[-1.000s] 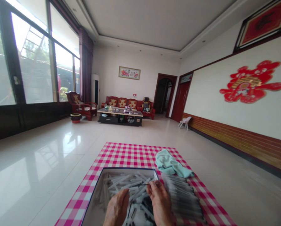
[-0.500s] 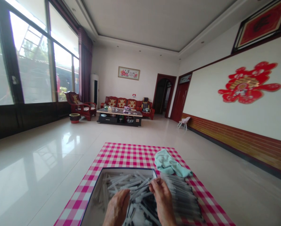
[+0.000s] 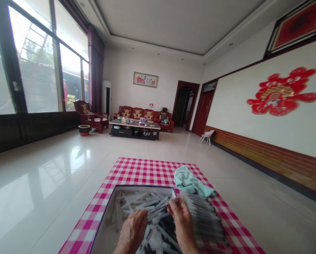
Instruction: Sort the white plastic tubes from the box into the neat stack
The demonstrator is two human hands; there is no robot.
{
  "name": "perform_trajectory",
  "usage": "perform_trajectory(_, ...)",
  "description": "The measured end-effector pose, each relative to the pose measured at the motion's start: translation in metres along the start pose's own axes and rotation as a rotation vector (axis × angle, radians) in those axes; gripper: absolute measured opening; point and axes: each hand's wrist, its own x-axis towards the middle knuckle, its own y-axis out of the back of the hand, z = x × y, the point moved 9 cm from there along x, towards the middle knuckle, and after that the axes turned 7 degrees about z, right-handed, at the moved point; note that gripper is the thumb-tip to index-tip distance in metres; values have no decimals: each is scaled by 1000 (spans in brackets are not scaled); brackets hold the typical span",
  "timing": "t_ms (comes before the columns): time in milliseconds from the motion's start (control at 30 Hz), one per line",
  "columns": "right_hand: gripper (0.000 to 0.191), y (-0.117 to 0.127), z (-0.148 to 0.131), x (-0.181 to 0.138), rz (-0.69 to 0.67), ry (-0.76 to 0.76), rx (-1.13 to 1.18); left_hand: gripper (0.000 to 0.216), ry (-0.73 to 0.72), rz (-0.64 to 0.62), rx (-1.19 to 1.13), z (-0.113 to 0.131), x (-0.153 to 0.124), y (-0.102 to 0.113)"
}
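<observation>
A shallow box (image 3: 144, 188) with a dark rim lies on a pink-and-white checked cloth (image 3: 136, 173) and holds a loose pile of clear plastic tubes (image 3: 144, 203), some with black parts. My left hand (image 3: 132, 231) rests on the pile with its fingers together. My right hand (image 3: 183, 222) is near the box's right rim, its fingers pinched on what looks like a clear tube. Beyond that rim lies a neat row of similar tubes (image 3: 207, 222). Both hands hide part of the pile.
A crumpled teal towel (image 3: 192, 182) lies on the checked cloth beyond the row of tubes. The cloth is spread on a glossy tiled floor (image 3: 49, 176). A low coffee table (image 3: 134, 128) and a red sofa (image 3: 138, 113) stand far ahead.
My left hand has shifted slightly forward over the pile. My right hand stays near the box's right rim, with its fingers a little more curled.
</observation>
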Motion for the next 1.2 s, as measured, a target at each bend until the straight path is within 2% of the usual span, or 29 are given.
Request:
perform_trajectory(200,35,-21,15,-12,-23,13,-80,22,12,-66,-24,1,0,-4)
perform_trajectory(333,24,-39,15,-23,-128,96,-207,23,42,-18,-50,-2,0,1)
perform_trajectory(700,30,-71,9,-44,-343,237,-462,22,159,-86,-141,-2,7,4)
perform_trajectory(867,28,-62,9,-31,-421,201,-497,22,221,-73,-109,-10,4,3)
perform_trajectory(1033,17,-46,15,-20,-453,375,-797,24,257,-59,-87,-15,5,3)
perform_trajectory(1200,13,-41,35,-27,-455,431,-889,25,280,-92,-97,-15,6,2)
